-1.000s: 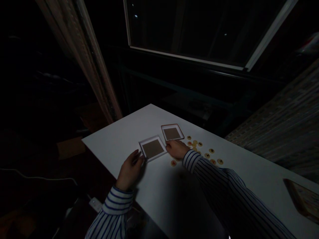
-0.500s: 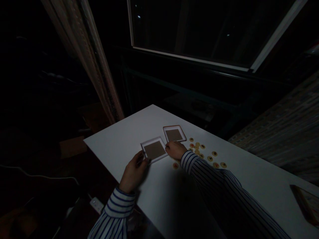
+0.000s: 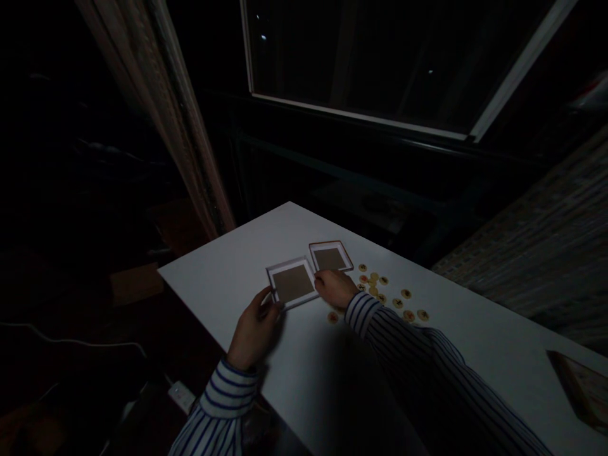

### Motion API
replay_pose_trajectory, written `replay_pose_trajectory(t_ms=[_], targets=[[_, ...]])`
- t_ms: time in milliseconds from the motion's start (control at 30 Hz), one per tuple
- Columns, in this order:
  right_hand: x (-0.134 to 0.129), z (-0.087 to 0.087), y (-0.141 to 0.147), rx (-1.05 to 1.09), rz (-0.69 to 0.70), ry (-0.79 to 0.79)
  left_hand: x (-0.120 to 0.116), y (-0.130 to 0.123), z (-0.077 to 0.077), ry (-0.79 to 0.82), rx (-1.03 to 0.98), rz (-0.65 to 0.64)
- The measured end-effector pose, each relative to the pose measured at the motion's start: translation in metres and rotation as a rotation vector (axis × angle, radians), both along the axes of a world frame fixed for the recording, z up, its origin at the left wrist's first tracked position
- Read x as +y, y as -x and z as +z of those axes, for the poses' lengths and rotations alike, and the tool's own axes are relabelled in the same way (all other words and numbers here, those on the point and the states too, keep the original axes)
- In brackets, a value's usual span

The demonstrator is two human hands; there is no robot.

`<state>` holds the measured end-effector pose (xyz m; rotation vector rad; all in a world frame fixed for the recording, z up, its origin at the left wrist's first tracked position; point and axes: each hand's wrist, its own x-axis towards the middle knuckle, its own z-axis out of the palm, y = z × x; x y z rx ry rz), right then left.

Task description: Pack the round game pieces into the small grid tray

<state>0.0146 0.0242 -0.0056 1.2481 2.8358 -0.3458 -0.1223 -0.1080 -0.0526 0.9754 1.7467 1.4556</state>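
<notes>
A shallow, square white-walled box (image 3: pixel 292 284) with a grey-brown bottom faces up between my hands. My left hand (image 3: pixel 254 326) pinches its near left corner, thumb and fingers closed on the wall. At the right wall my right hand (image 3: pixel 336 289) has its fingers curled and closed on the edge. Just behind lies a second shallow box part (image 3: pixel 331 257) with an orange-brown rim, open side up. Round xiangqi pieces (image 3: pixel 398 303) with dark or red marks lie scattered to the right of my right hand. One piece (image 3: pixel 332 317) sits just below that hand; my forearm may hide others.
The white table (image 3: pixel 213 272) has its far corner beyond the boxes. A dark-edged flat item (image 3: pixel 582 389) lies at the right. A curtain (image 3: pixel 190 126) hangs at the left, and a power strip (image 3: pixel 181 397) with a cable lies below the table's left edge.
The view has shifted slightly. The white-walled box looks slightly raised or tilted at its far side, with both hands still on it. The pieces and the second box part stay put.
</notes>
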Motion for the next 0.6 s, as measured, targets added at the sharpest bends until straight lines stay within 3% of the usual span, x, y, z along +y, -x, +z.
replay_pose_trajectory(t_ms=[300,600], targets=[[-0.009,0.011,-0.019,0.203,-0.034,-0.053,0.003,-0.012,0.007,-0.097,-0.017,0.08],[-0.017,0.023,-0.045,0.4,-0.084,0.0,0.007,-0.023,0.011,-0.185,-0.026,0.092]])
